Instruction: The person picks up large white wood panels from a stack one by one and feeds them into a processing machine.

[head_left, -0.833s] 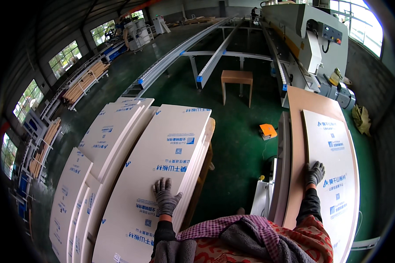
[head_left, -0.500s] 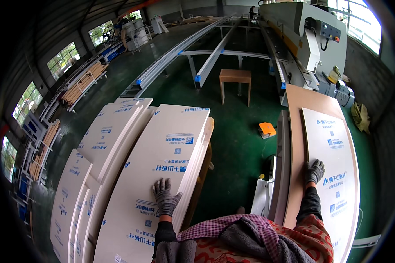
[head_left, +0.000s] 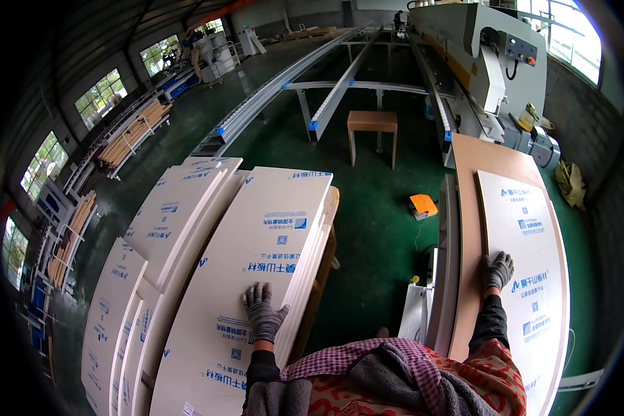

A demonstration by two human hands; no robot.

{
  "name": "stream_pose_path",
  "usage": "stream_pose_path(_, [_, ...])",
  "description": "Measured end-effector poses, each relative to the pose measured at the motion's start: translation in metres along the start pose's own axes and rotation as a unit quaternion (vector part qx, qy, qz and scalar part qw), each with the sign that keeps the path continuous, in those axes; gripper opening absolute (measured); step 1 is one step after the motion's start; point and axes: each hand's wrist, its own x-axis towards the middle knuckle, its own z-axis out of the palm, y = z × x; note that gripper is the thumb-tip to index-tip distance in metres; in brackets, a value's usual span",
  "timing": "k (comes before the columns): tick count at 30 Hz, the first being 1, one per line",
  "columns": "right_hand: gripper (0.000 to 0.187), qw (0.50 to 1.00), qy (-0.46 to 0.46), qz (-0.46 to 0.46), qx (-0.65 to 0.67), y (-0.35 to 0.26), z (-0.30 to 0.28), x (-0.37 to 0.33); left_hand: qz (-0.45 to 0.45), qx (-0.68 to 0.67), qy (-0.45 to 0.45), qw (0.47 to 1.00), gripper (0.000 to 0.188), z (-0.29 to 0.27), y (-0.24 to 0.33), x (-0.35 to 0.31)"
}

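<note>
My left hand (head_left: pixel 264 312), in a grey striped glove, lies flat with fingers spread on the top white panel (head_left: pixel 256 229) of a stack to my left. The panel carries blue printing. On my right, my gloved right hand (head_left: pixel 498 271) rests with fingers stretched out near the left edge of another printed white panel (head_left: pixel 527 243). That panel lies over a brown board (head_left: pixel 468 229), which shows along its left side. Neither hand holds anything; both only touch the panels.
More stacked white panels (head_left: pixel 173 215) stand at the far left. Ahead are a brown stool (head_left: pixel 372 123), metal roller rails (head_left: pixel 277 90) and a large grey machine (head_left: pixel 457 41). An orange-topped box (head_left: pixel 423 206) sits on the green floor. A person (head_left: pixel 398 19) is in the distance.
</note>
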Motion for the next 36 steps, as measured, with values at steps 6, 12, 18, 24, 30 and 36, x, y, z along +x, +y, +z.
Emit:
stream_pose_path(6, [0.073,1.000,0.007,-0.002,0.003,0.001,0.003,0.001,0.000,0.003,-0.002,1.000,0.084,0.001,0.000,0.000])
stream_pose_path(12, [0.072,1.000,0.018,-0.008,-0.002,0.002,0.002,0.000,0.002,0.001,0.007,1.000,0.082,0.001,0.000,0.000])
stream_pose_path(18, [0.073,1.000,0.015,-0.005,0.000,-0.001,0.000,-0.001,0.011,-0.009,0.039,0.999,0.080,0.005,-0.002,-0.001])
stream_pose_path(24, [0.073,1.000,0.011,-0.006,-0.009,0.000,0.001,0.000,0.018,-0.017,0.055,0.998,0.078,0.004,-0.002,-0.001])
stream_pose_path(30, [0.068,0.999,0.015,-0.013,-0.026,0.003,0.010,0.004,0.021,-0.028,0.076,0.996,0.075,0.006,-0.003,-0.001])
stream_pose_path(36, [0.056,0.999,0.030,-0.014,0.009,0.016,0.029,0.016,0.028,-0.035,0.120,0.992,0.060,0.019,-0.007,0.002])
